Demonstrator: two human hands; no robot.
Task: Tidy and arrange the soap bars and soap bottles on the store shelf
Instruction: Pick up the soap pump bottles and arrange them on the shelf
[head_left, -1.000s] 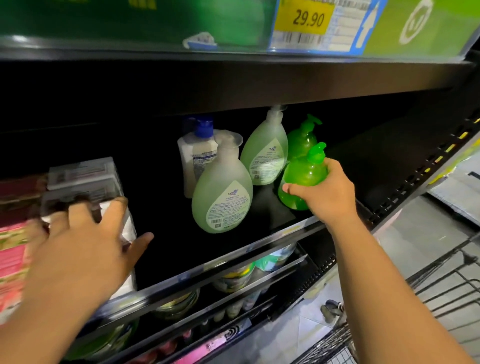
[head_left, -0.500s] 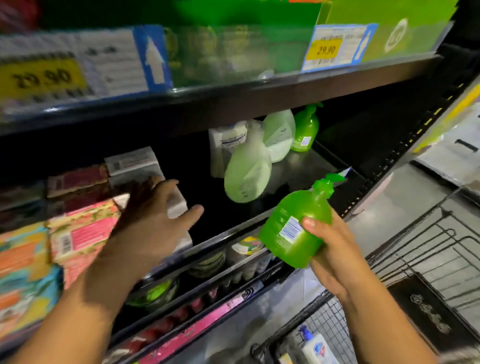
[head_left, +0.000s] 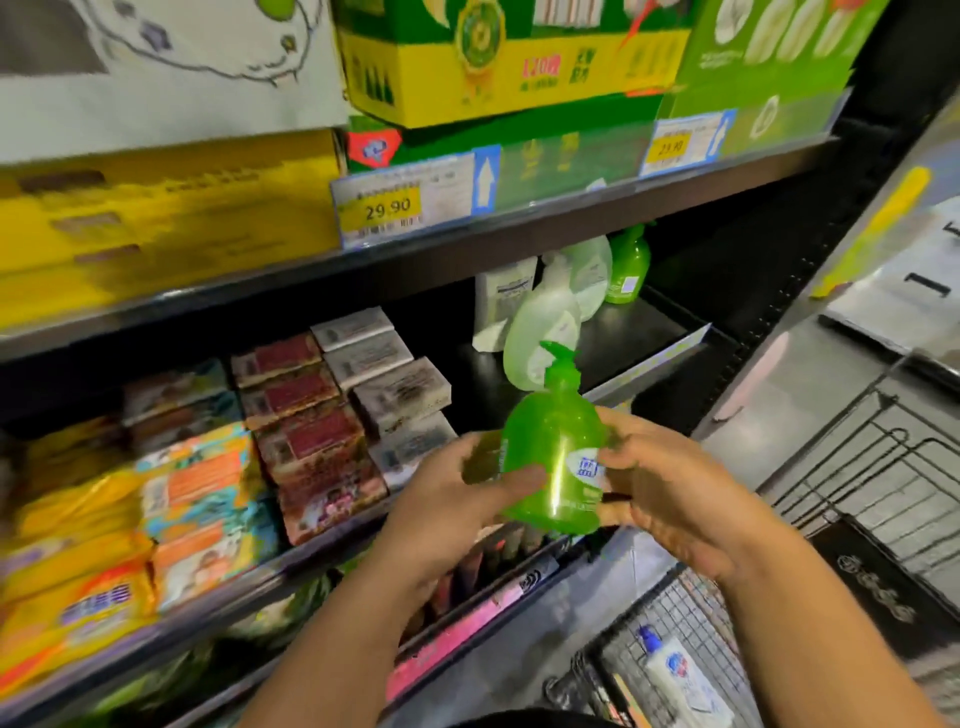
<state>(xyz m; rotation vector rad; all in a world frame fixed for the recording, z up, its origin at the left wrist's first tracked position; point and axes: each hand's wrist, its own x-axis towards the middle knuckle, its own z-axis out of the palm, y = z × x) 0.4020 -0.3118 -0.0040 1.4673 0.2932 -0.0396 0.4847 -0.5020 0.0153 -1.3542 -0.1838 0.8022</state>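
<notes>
A bright green pump soap bottle (head_left: 550, 447) is held upright in front of the shelf, off its surface. My left hand (head_left: 457, 499) grips its left side, thumb across the front. My right hand (head_left: 670, 488) grips its right side near the white label. On the black shelf (head_left: 634, 327) behind stand two pale green pump bottles (head_left: 540, 332), a white bottle (head_left: 501, 296) and another bright green bottle (head_left: 626, 270). Stacked soap bars in grey-white boxes (head_left: 384, 369) and red boxes (head_left: 306, 415) fill the shelf's middle.
Colourful soap packs (head_left: 197, 488) and yellow packs (head_left: 72, 525) sit at the left of the shelf. Above is a shelf with green and yellow cartons (head_left: 509, 57) and a 29.90 price tag (head_left: 387, 208). A wire shopping cart (head_left: 857, 519) stands at the right, holding a white bottle (head_left: 675, 670).
My right hand lifted the green bottle off the shelf and brought it down toward me. My left hand left the soap boxes and now also holds the bottle. The view pulled back and up.
</notes>
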